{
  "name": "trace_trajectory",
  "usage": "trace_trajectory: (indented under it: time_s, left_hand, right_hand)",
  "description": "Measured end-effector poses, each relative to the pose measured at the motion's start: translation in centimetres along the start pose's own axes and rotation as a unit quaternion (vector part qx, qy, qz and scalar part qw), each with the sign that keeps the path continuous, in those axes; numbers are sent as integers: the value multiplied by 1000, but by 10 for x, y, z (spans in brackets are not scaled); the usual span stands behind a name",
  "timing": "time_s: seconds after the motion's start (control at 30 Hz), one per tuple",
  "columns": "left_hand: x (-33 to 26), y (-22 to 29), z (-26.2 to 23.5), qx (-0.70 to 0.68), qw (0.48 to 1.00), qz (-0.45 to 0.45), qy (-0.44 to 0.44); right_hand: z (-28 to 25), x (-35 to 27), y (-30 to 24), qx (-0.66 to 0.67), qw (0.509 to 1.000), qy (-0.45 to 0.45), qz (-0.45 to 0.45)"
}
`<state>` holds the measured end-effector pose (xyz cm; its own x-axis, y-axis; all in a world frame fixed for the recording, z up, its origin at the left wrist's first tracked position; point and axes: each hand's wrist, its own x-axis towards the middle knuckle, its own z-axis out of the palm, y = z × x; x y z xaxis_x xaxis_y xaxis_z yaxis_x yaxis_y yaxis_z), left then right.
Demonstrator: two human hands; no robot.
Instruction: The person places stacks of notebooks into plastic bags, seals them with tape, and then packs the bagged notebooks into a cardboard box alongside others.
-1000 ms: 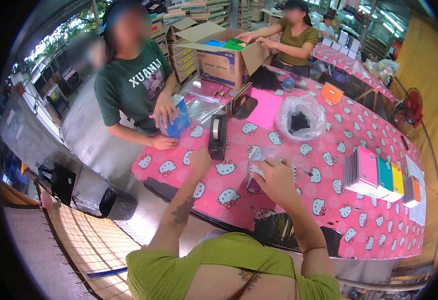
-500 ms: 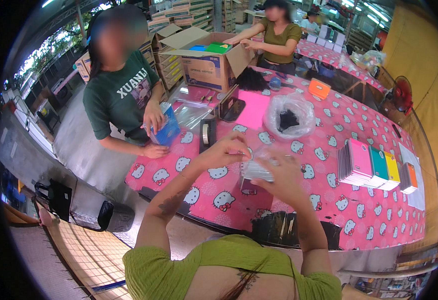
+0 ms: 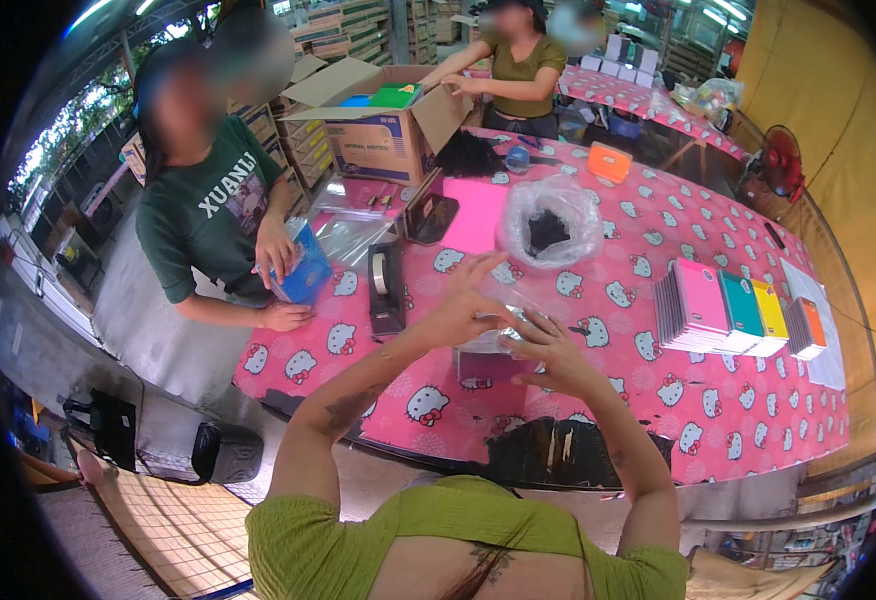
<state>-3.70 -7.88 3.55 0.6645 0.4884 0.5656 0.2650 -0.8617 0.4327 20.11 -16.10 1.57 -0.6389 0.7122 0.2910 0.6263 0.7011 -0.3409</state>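
Note:
In front of me on the table is a bundle (image 3: 488,366) that looks like a small stack of notebooks. Clear plastic film (image 3: 520,292), apparently a bag, rises loosely over its top. My left hand (image 3: 473,305) comes from the left, thumb and fingers closed on the film above the bundle. At the bundle's right side, my right hand (image 3: 558,355) has its fingers spread against the plastic. My hands hide much of the bundle's top and right side.
A black tape dispenser (image 3: 387,290) stands left of the bundle. Beyond it are a plastic bag with dark contents (image 3: 553,222) and a carton (image 3: 373,145). Notebook stacks (image 3: 698,310) stand at right. At left a co-worker holds a blue pack (image 3: 303,265); another reaches into the carton.
My view has shifted, so the table things sit farther left. My left hand has come closer to my right over the bundle, and the right hand's fingers have spread over the plastic.

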Motion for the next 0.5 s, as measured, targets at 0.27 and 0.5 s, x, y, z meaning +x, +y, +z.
trace_trajectory:
  time_s: [0.27,0.5]
  left_hand:
    - [11,-18,27,22,984,-174,-21]
    - [23,92,-44,323,928,63,-174]
  right_hand:
    - [15,8,9,199,977,59,37]
    - [16,45,63,371,892,113,231]
